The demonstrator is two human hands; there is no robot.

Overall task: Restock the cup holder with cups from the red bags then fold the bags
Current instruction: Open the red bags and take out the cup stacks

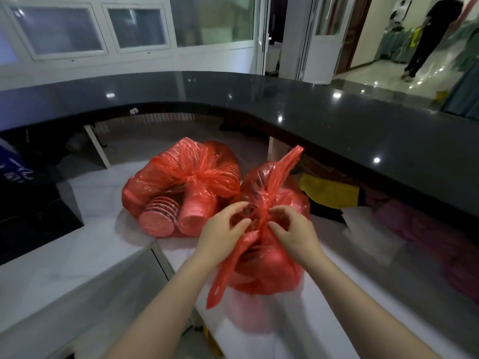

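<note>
Two red plastic bags of stacked cups lie on the white desk (64, 257). The far bag (178, 182) is tied shut, and stacks of cups show through its thin plastic. The near bag (269, 265) sits in front of me with its knot at the top. My left hand (223, 234) and my right hand (293, 229) both pinch the plastic at that knot, one on each side. One bag handle sticks up past the knot, the other hangs down toward me. No cup holder is visible.
A curved black counter (337, 120) rises behind the desk. Yellow and pink items (334, 190) lie on the shelf under it at right. A dark object (28, 198) stands at left. A person (430, 35) walks in the far corridor.
</note>
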